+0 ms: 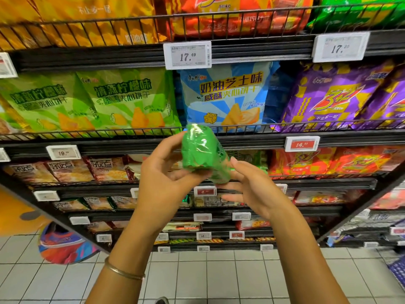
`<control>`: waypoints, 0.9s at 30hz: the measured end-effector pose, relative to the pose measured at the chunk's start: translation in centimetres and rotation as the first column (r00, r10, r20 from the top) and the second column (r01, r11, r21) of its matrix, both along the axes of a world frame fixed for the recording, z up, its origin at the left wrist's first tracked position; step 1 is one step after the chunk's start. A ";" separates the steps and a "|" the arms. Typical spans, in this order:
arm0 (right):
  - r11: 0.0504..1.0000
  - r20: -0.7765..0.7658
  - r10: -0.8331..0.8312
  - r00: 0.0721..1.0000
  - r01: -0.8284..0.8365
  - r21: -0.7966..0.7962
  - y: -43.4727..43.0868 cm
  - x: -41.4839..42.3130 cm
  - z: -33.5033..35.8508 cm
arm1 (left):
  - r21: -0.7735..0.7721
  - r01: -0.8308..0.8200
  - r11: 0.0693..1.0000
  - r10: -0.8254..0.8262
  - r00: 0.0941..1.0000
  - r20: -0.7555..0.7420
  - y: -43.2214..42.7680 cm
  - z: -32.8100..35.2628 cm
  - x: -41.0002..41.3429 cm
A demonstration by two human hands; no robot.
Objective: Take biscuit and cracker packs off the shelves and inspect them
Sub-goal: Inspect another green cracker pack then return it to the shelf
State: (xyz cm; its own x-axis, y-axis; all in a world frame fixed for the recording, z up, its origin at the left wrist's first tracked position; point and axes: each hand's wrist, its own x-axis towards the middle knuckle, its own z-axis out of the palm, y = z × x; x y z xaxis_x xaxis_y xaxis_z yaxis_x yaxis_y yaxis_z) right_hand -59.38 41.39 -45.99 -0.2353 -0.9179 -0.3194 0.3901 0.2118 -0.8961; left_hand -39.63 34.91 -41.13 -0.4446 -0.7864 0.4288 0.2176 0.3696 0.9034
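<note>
Bangle up front, both hands on it: left hand wrapped round the green pack, right hand pinching its lower end, held clear of the shelves, so inspection's under way, and next it likely wants turning for the label.

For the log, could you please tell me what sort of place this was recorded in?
Most likely a supermarket snack aisle: wire-fronted shelves hold rows of biscuit bags, price tags line the shelf edges, and the floor is tiled.
</note>
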 end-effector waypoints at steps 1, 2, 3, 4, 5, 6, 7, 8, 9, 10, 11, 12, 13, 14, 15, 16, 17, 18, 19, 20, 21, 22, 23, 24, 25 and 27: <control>1.000 -0.001 0.008 1.000 -0.008 -0.009 -0.2 0.1 -0.2 | -0.051 0.007 0.999 -0.005 0.999 0.033 0.1 0.0 -0.1; 1.000 -0.006 0.008 1.000 -0.008 -0.021 -0.3 0.1 -0.3 | -0.105 0.022 0.994 -0.015 0.998 0.067 0.3 0.0 -0.1; 0.999 -0.006 0.003 1.000 -0.004 -0.043 -0.4 0.2 -0.4 | -0.163 0.045 0.986 -0.028 0.994 0.103 0.4 0.0 -0.1; 0.997 0.012 -0.005 1.000 0.005 -0.081 -0.5 0.1 -0.4 | -0.223 0.072 0.972 -0.041 0.989 0.140 0.5 -0.1 -0.1; 0.991 0.045 -0.015 0.999 0.021 -0.132 -0.6 0.0 -0.3 | -0.274 0.098 0.957 -0.051 0.984 0.171 0.7 -0.4 -0.2; 0.982 0.077 -0.022 0.997 0.036 -0.186 -0.7 -0.2 -0.1 | -0.306 0.118 0.945 -0.060 0.979 0.192 0.9 -0.7 -0.2; 0.972 0.094 -0.029 0.995 0.050 -0.231 -0.8 -0.4 0.2 | -0.317 0.130 0.940 -0.066 0.977 0.204 1.2 -1.1 -0.2; 0.963 0.097 -0.033 0.995 0.058 -0.262 -0.8 -0.7 0.5 | -0.317 0.134 0.939 -0.070 0.976 0.208 1.4 -1.4 -0.2; 0.957 0.093 -0.035 0.995 0.060 -0.283 -0.8 -0.9 0.7 | -0.316 0.131 0.940 -0.067 0.977 0.204 1.6 -1.8 -0.2; 0.954 0.090 -0.035 0.995 0.060 -0.293 -0.9 -1.1 0.9 | -0.312 0.124 0.942 -0.064 0.979 0.195 1.7 -2.1 -0.2; 0.954 0.089 -0.034 0.996 0.058 -0.293 -0.9 -1.2 0.9 | -0.299 0.119 0.947 -0.066 0.981 0.180 1.7 -2.3 -0.2; 0.957 0.086 -0.035 0.996 0.058 -0.284 -0.9 -1.3 0.9 | -0.275 0.115 0.955 -0.073 0.984 0.160 1.7 -2.4 -0.1; 0.963 0.072 -0.041 0.997 0.059 -0.264 -0.8 -1.3 0.9 | -0.243 0.115 0.963 -0.083 0.987 0.135 1.6 -2.3 -0.1; 0.970 0.041 -0.050 0.998 0.058 -0.234 -0.8 -1.3 0.7 | -0.207 0.114 0.972 -0.094 0.990 0.107 1.4 -2.1 0.0; 0.979 -0.004 -0.055 0.998 0.053 -0.198 -0.7 -1.2 0.5 | -0.167 0.109 0.980 -0.098 0.993 0.069 1.3 -1.9 0.1; 0.985 -0.038 -0.049 0.998 0.043 -0.165 -0.6 -1.2 0.2 | -0.109 0.103 0.989 -0.102 0.995 0.017 1.1 -1.7 0.4; 0.989 -0.037 -0.033 0.999 0.028 -0.147 -0.3 -1.4 0.0 | -0.017 0.103 0.995 -0.104 0.993 -0.050 0.9 -1.6 0.6; 0.988 0.010 -0.009 1.000 0.010 -0.154 0.0 -1.6 -0.2 | 0.105 0.119 0.987 -0.106 0.987 -0.123 0.5 -1.5 0.9; 0.982 0.085 0.025 0.996 -0.009 -0.187 0.3 -1.8 -0.2 | 0.233 0.142 0.962 -0.100 0.978 -0.181 0.1 -1.6 1.2; 0.971 0.159 0.066 0.985 -0.027 -0.236 0.6 -2.0 -0.1 | 0.346 0.163 0.924 -0.089 0.972 -0.219 -0.3 -1.8 1.4; 0.957 0.210 0.109 0.972 -0.045 -0.287 0.9 -2.2 0.0 | 0.439 0.171 0.882 -0.069 0.969 -0.239 -0.6 -2.0 1.5; 0.940 0.238 0.151 0.959 -0.066 -0.333 1.1 -2.3 0.2 | 0.516 0.171 0.839 -0.045 0.968 -0.249 -0.9 -2.3 1.5; 0.926 0.244 0.187 0.952 -0.088 -0.368 1.3 -2.2 0.5 | 0.585 0.171 0.793 -0.020 0.967 -0.255 -1.1 -2.6 1.4; 0.912 0.226 0.214 0.950 -0.111 -0.396 1.4 -2.2 0.8 | 0.651 0.178 0.738 -0.002 0.965 -0.261 -1.2 -3.0 1.2; 0.894 0.180 0.240 0.954 -0.145 -0.423 1.5 -2.0 1.2 | 0.714 0.193 0.673 0.009 0.963 -0.269 -1.2 -3.3 1.0; 0.843 0.050 0.309 0.950 -0.250 -0.477 1.7 -1.6 1.8 | 0.805 0.253 0.536 0.012 0.952 -0.307 -1.0 -4.3 0.6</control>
